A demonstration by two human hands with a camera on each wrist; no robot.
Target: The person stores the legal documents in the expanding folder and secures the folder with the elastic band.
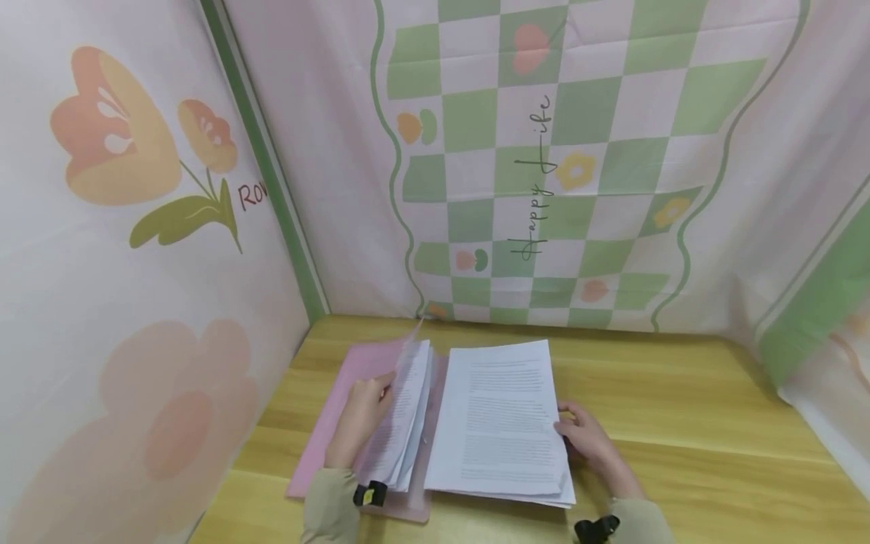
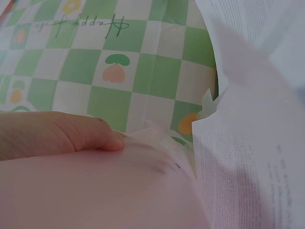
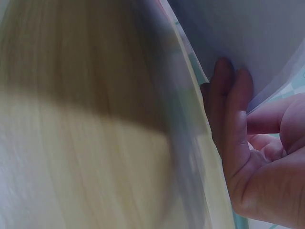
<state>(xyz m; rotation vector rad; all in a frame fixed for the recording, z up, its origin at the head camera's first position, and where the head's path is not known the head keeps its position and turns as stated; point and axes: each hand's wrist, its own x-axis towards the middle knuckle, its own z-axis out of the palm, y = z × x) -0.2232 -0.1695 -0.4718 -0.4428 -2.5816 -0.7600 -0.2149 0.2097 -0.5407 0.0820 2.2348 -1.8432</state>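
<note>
A pink folder [image 1: 350, 378] lies spread on the table, with printed sheets [image 1: 411, 400] partly fanned up in its left half. My left hand [image 1: 363, 415] pinches a thin translucent pink flap [image 2: 95, 191] of the folder; its thumb [image 2: 81, 133] lies along the flap's edge, the other fingers hidden behind. To the right, a stack of printed paper [image 1: 510, 423] overlaps the folder's right edge. My right hand [image 1: 587, 434] grips that stack by its right edge, thumb on top. Seen from the right wrist, two fingertips [image 3: 240, 86] press the underside of the paper.
The wooden table [image 1: 707, 431] runs on to the right of the paper. A patterned curtain [image 1: 523, 174] with green checks hangs behind the table's far edge, and a flowered curtain [image 1: 156, 287] closes off the left side. Black cameras [image 1: 596, 529] are strapped to both wrists.
</note>
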